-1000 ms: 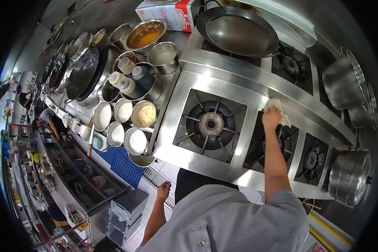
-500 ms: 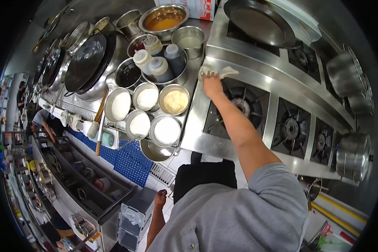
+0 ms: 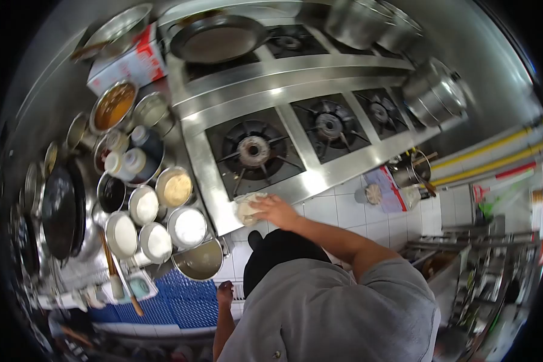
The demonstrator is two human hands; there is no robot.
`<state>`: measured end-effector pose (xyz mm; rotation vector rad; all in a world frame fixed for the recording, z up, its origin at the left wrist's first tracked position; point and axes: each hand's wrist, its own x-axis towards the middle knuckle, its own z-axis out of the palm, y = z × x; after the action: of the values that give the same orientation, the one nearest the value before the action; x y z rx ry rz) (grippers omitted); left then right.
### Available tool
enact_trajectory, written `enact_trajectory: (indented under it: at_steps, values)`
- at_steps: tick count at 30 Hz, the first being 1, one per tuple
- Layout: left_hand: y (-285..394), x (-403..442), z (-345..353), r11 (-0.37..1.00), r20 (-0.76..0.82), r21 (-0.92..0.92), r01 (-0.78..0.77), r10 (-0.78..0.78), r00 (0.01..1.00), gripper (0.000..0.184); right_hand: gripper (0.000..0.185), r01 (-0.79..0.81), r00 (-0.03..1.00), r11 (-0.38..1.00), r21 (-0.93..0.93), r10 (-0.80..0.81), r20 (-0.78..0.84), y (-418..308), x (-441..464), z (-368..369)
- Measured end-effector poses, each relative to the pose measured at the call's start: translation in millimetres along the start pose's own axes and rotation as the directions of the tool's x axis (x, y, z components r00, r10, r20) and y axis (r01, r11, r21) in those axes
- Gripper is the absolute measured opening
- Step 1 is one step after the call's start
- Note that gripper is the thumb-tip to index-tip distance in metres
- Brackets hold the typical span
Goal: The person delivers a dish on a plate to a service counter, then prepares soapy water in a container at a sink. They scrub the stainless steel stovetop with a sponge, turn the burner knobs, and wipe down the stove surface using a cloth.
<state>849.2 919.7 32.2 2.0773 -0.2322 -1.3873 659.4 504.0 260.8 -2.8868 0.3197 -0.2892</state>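
Observation:
My right hand (image 3: pixel 274 211) presses a pale cloth (image 3: pixel 248 210) against the front left corner of the steel stove top (image 3: pixel 215 208). Just behind the cloth is the left burner (image 3: pixel 253 151) with its black grate. Hanging low beside my body, my left hand (image 3: pixel 225 292) has its fingers curled in; whether anything small is inside them is hidden. A steel pot (image 3: pixel 198 260) is the nearest object to it.
Bowls of white powder (image 3: pixel 187 227), squeeze bottles (image 3: pixel 136 161) and a bowl of orange liquid (image 3: pixel 114 106) stand left of the stove. A wide black pan (image 3: pixel 218 41) rests on the back burners. Large pots (image 3: pixel 431 90) stand at the right. Blue matting (image 3: pixel 187 298) covers part of the floor.
My right hand has moved the cloth from the back left of the stove to its front left corner. The view has turned, and my left hand still hangs low.

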Motion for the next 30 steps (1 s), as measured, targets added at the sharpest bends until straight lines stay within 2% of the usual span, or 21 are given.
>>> enact_trajectory:
  at_steps: [3,4,5,6,7,9,12,13,14,15,16,17,19,21,23,24,25,26,27,29,30]
  values:
    - [71,-8,2,0.98,-0.003,-0.127,-0.154,0.155,0.988,0.022,0.036,-0.339,0.941,0.935,-0.101,0.336,-0.039,65,-66,-11]
    - [70,1,3,0.953,-0.011,-0.045,-0.298,0.298,0.955,0.024,0.037,-0.534,0.845,0.845,-0.043,0.534,-0.006,80,-90,-18]
    - [70,9,1,0.936,0.007,0.139,-0.323,0.326,0.945,0.025,0.042,-0.527,0.84,0.814,-0.246,0.543,-0.004,99,-119,-24]
    - [60,26,0,0.882,0.019,0.385,-0.272,0.287,0.958,0.024,0.046,-0.611,0.779,0.744,-0.27,0.626,-0.037,116,-143,-24]
    - [72,28,2,0.89,0.144,0.278,-0.361,0.333,0.932,0.023,0.033,-0.682,0.729,0.69,-0.242,0.667,-0.152,130,-162,-30]
    - [121,-4,9,0.831,0.219,0.302,-0.467,0.416,0.882,0.026,0.035,-0.876,0.482,0.465,-0.128,0.844,-0.235,145,-190,-40]
    - [189,-36,35,0.856,0.321,0.163,-0.49,0.424,0.847,0.034,0.04,-0.908,0.269,0.22,-0.356,0.958,-0.095,160,-184,-29]
    - [201,-34,41,0.859,0.342,0.088,-0.505,0.45,0.825,0.036,0.039,-0.949,0.259,0.213,-0.232,0.946,-0.193,154,-177,-9]
    - [227,-50,51,0.88,0.366,0.042,-0.473,0.427,0.827,0.039,0.037,-0.951,0.307,0.304,-0.047,0.949,-0.066,148,-167,6]
    - [258,-68,62,0.902,0.391,-0.004,-0.432,0.399,0.829,0.044,0.037,-0.883,0.469,0.468,0.03,0.881,0.059,133,-156,14]
    - [275,-72,70,0.904,0.46,-0.006,-0.428,0.382,0.801,0.053,0.036,-0.814,0.547,0.531,0.235,0.837,0.002,101,-137,11]
    - [299,-88,81,0.926,0.444,-0.074,-0.371,0.364,0.819,0.054,0.045,-0.539,0.667,0.727,0.425,0.677,-0.31,67,-125,22]
    - [343,-118,101,0.942,0.416,-0.209,-0.262,0.328,0.848,0.056,0.059,-0.503,0.65,0.457,0.733,0.759,-0.028,-5,-76,-9]
    - [361,-108,111,0.882,0.441,-0.428,-0.199,0.396,0.805,0.046,0.049,-0.373,0.711,0.465,0.803,0.699,-0.074,-50,-42,-3]
    - [371,-95,109,0.759,0.2,-0.328,-0.563,0.638,0.743,0.032,0.037,-0.195,0.788,0.598,0.777,0.567,-0.238,-79,-14,-10]
    - [375,-78,105,0.734,0.081,-0.397,-0.551,0.626,0.776,0.024,0.041,-0.342,0.862,0.599,0.724,0.506,-0.011,-83,-7,-28]
    - [382,-64,93,0.719,0.023,-0.311,-0.622,0.66,0.751,0.028,0.041,-0.26,0.854,0.674,0.691,0.495,-0.162,-83,-3,-35]
    - [401,-66,82,0.67,-0.079,-0.05,-0.741,0.737,0.671,0.034,0.04,-0.186,0.83,0.745,0.64,0.468,-0.304,-83,-2,-39]
    - [419,-58,68,0.546,-0.146,0.168,-0.821,0.837,0.527,0.043,0.04,-0.118,0.796,0.811,0.574,0.423,-0.434,-84,-1,-44]
    - [464,-47,50,0.453,-0.284,0.365,-0.814,0.886,0.366,0.048,0.039,-0.224,0.797,0.712,0.665,0.527,-0.297,-73,-9,-59]
    - [494,-58,45,0.478,-0.267,0.36,-0.801,0.876,0.403,0.049,0.039,-0.254,0.8,0.677,0.691,0.549,-0.243,-58,-15,-52]
